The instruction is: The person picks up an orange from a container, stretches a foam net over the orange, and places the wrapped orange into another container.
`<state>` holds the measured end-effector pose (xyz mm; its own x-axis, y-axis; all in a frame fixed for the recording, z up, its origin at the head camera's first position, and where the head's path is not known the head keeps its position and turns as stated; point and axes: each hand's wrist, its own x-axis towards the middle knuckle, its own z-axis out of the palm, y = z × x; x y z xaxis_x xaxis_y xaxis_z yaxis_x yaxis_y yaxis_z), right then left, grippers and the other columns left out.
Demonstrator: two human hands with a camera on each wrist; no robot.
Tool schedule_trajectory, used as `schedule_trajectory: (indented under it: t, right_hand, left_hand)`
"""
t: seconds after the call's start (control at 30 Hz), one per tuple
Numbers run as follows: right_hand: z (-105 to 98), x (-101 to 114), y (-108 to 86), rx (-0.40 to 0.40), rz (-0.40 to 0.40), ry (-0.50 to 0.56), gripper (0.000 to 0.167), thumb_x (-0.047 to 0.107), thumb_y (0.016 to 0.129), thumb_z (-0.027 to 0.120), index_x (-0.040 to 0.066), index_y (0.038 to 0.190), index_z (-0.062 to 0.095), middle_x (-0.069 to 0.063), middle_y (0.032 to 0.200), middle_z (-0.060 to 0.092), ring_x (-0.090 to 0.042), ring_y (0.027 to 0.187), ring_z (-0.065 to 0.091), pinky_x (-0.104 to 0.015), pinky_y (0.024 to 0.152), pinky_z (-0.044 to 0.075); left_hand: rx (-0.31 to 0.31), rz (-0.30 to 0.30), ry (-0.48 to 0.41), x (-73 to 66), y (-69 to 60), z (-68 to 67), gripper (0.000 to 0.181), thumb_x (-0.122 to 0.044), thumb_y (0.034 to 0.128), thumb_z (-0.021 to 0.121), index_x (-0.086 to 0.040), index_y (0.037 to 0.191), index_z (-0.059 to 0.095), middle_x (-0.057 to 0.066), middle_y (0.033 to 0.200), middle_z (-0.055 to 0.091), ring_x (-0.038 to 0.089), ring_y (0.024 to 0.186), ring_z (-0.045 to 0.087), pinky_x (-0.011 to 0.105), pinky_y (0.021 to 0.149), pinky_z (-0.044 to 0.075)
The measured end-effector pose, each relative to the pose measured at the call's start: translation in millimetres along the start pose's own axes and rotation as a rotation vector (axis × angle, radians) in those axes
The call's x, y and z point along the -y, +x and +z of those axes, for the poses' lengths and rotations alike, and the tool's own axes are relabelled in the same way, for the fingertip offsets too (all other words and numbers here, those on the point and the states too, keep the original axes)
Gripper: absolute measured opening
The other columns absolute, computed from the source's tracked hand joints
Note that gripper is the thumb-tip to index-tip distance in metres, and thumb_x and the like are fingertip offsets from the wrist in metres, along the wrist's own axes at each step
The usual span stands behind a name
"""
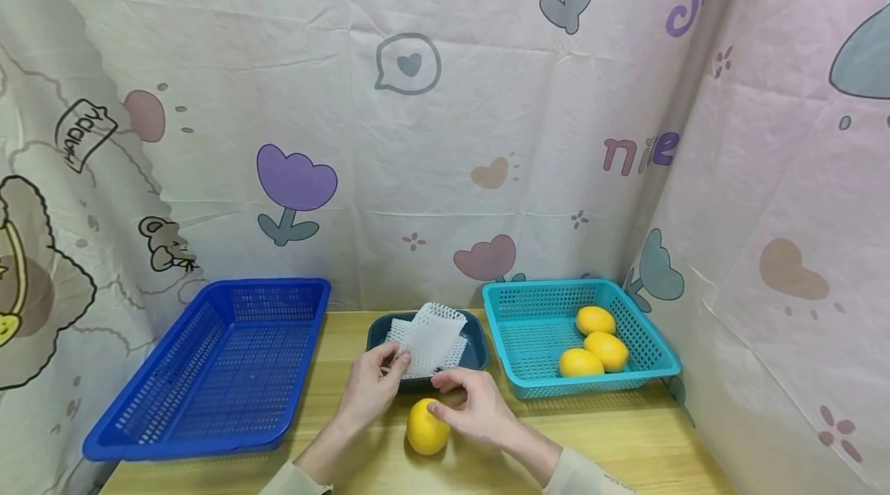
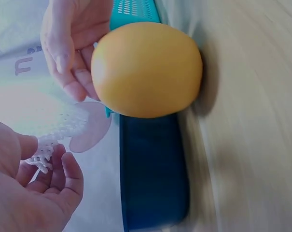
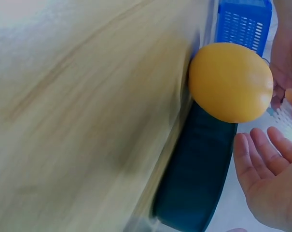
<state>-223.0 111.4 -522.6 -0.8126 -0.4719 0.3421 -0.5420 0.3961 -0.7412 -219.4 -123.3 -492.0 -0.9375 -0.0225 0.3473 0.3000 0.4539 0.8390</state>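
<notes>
In the head view a yellow, lemon-like fruit (image 1: 427, 428) sits on the wooden table, in front of a small dark tray (image 1: 475, 344). White foam netting (image 1: 427, 337) lies over that tray, and my left hand (image 1: 371, 383) pinches its near-left edge between thumb and fingers. The left wrist view shows the netting (image 2: 45, 155) in that pinch. My right hand (image 1: 480, 410) hovers by the fruit and the tray's near edge. Its fingers are extended and slightly bent in the right wrist view, holding nothing; whether the thumb touches the fruit I cannot tell.
A large blue plastic basket (image 1: 285, 410) stands on the left. On the right, a turquoise basket (image 1: 584, 385) holds several similar items, three yellow fruits (image 1: 596, 321) in all. A patterned cloth (image 1: 417, 140) hangs behind the table and along its sides.
</notes>
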Motion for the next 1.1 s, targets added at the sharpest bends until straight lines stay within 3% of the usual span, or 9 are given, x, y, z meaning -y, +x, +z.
schedule_trajectory:
  t: [0.13, 0.4, 0.63, 0.8, 0.93, 1.1]
  right_hand:
    - [-0.1, 1.4, 2.0, -0.029, 0.06, 0.055, 0.029, 0.022, 0.1, 0.084, 0.003, 0.122, 0.08, -0.021, 0.116, 0.084, -0.021, 0.101, 0.082, -0.023, 0.083, 0.067]
    - [1.2, 3.5, 7.1, -0.111, 0.105, 0.059, 0.025, 0.026, 0.107, 0.075, 0.004, 0.115, 0.084, -0.012, 0.105, 0.088, 0.001, 0.088, 0.076, -0.02, 0.078, 0.063]
    - [-0.5, 11.1, 11.2, -0.093, 0.187, 0.288, 0.034, 0.022, 0.115, 0.062, -0.007, 0.116, 0.081, -0.033, 0.111, 0.082, -0.025, 0.094, 0.083, -0.031, 0.074, 0.069]
    - [-0.4, 16.0, 15.2, -0.101, 0.288, 0.406, 0.044, 0.026, 0.118, 0.056, -0.012, 0.119, 0.078, -0.035, 0.116, 0.08, -0.036, 0.102, 0.082, -0.036, 0.077, 0.07]
    - [0.7, 16.0, 16.0, -0.095, 0.356, 0.457, 0.053, 0.036, 0.119, 0.054, -0.012, 0.12, 0.077, -0.032, 0.116, 0.082, -0.033, 0.101, 0.082, -0.04, 0.08, 0.07]
    - [-0.7, 15.3, 18.2, -0.084, 0.435, 0.607, 0.06, 0.046, 0.118, 0.055, -0.01, 0.122, 0.077, -0.017, 0.11, 0.086, -0.015, 0.095, 0.08, -0.028, 0.077, 0.066]
  left_hand:
    - [0.013, -0.054, -0.039, -5.4, -1.0, -1.9, 0.009, -0.009, 0.1053, 0.076, -0.014, 0.098, 0.079, 0.001, 0.087, 0.075, 0.007, 0.081, 0.063, 0.02, 0.076, 0.056]
    - [0.014, -0.061, -0.12, -13.8, -4.2, -2.7, 0.011, -0.007, 0.1053, 0.075, -0.01, 0.095, 0.078, 0.008, 0.084, 0.075, 0.007, 0.075, 0.059, 0.02, 0.068, 0.052]
    - [0.032, -0.054, -0.173, -15.5, -9.5, 2.7, 0.008, -0.006, 0.1054, 0.075, -0.009, 0.099, 0.08, 0.01, 0.086, 0.076, 0.004, 0.072, 0.061, 0.019, 0.068, 0.054]
    - [0.052, -0.064, -0.206, -16.2, -14.2, 5.6, 0.006, -0.005, 0.1039, 0.077, -0.008, 0.102, 0.081, 0.011, 0.087, 0.078, 0.004, 0.07, 0.061, 0.018, 0.065, 0.05]
    - [0.068, -0.049, -0.217, -17.1, -17.3, 6.9, 0.009, -0.005, 0.1021, 0.078, -0.011, 0.096, 0.08, 0.007, 0.081, 0.074, 0.003, 0.066, 0.057, 0.017, 0.062, 0.045]
    - [0.076, -0.039, -0.209, -19.9, -20.2, 8.7, 0.005, -0.008, 0.1015, 0.08, -0.012, 0.099, 0.082, 0.011, 0.086, 0.08, 0.002, 0.07, 0.063, 0.017, 0.067, 0.05]
